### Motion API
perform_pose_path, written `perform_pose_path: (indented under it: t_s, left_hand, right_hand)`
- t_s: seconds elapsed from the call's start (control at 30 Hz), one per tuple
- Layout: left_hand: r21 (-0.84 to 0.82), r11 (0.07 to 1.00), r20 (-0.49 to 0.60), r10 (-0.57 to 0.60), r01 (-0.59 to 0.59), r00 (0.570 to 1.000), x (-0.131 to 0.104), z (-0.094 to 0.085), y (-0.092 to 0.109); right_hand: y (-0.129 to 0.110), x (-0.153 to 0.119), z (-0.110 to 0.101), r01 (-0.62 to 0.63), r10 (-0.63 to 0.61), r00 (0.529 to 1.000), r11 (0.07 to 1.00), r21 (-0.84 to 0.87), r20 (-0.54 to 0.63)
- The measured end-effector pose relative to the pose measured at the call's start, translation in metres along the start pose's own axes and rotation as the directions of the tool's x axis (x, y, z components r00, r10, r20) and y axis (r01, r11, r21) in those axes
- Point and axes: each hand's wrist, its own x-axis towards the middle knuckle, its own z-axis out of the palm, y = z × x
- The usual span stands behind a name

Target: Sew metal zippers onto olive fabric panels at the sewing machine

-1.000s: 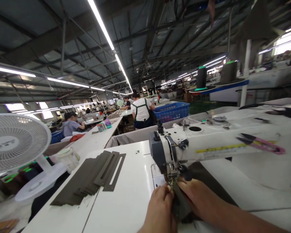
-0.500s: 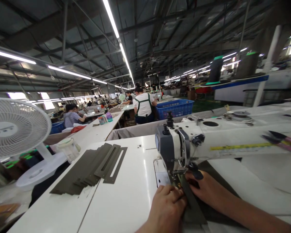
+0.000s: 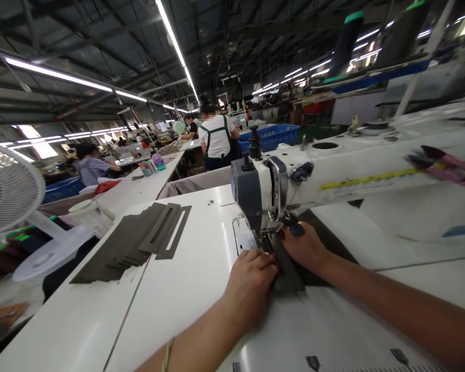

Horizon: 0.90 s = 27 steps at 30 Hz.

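A dark olive fabric piece (image 3: 289,268) lies under the head of a white and grey sewing machine (image 3: 251,194). My left hand (image 3: 251,279) rests on its left edge near the needle, fingers curled together and pressing down. On the other side of the strip, my right hand (image 3: 304,247) is closed on the cloth, its fingertips partly hidden behind the machine's parts. More dark cloth spreads behind my right wrist. Left on the white table, a fanned stack of olive pieces (image 3: 120,243) has slotted frames on top.
A white fan (image 3: 11,191) stands at the left beside a clear jar (image 3: 89,214). Pink-handled snips (image 3: 449,170) and a yellow tape (image 3: 356,182) are on the machine arm. Beyond are a blue crate (image 3: 271,137) and seated people (image 3: 217,137).
The view has tilted down and shifted, so more of both forearms and the table's front shows. Both hands stay at the cloth by the needle.
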Motion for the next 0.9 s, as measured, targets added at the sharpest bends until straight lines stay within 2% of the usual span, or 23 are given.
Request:
perform_pose_path:
  t_s: [0.13,0.2,0.23,0.3,0.37,0.47,0.63,0.9]
  left_hand:
    - [-0.033,0.999,0.000,-0.015,0.015,1.000,-0.004,0.000,0.000]
    - [-0.061,0.998,-0.016,-0.029,0.028,0.999,-0.009,-0.001,0.001]
    - [-0.062,0.997,-0.040,-0.048,0.046,0.998,-0.012,-0.002,0.002]
    - [-0.038,0.995,-0.112,-0.093,0.089,0.989,-0.018,-0.002,0.003]
    - [0.010,0.994,-0.170,-0.109,0.113,0.979,-0.022,-0.001,0.005]
    - [0.087,0.994,-0.159,-0.052,0.066,0.986,-0.021,0.004,0.005]
    - [0.206,0.978,-0.146,0.074,-0.042,0.987,-0.014,0.011,0.000]
    - [0.220,0.966,-0.197,0.181,-0.137,0.964,-0.004,0.009,-0.015]
  right_hand:
    - [-0.005,-0.014,-0.012,0.060,-0.059,0.998,0.996,0.059,-0.027]
    - [-0.007,-0.033,-0.021,0.191,-0.186,0.981,0.976,0.104,-0.056]
    - [-0.008,-0.044,-0.024,0.284,-0.276,0.958,0.951,0.126,-0.076]
    - [-0.008,-0.065,-0.028,0.483,-0.468,0.875,0.864,0.144,-0.126]
    - [-0.009,-0.079,-0.028,0.572,-0.555,0.819,0.810,0.130,-0.145]
    - [-0.009,-0.085,-0.027,0.583,-0.568,0.811,0.802,0.126,-0.141]
    - [-0.011,-0.077,-0.029,0.587,-0.572,0.809,0.795,0.151,-0.136]
    - [-0.012,-0.065,-0.035,0.562,-0.557,0.824,0.779,0.277,-0.105]
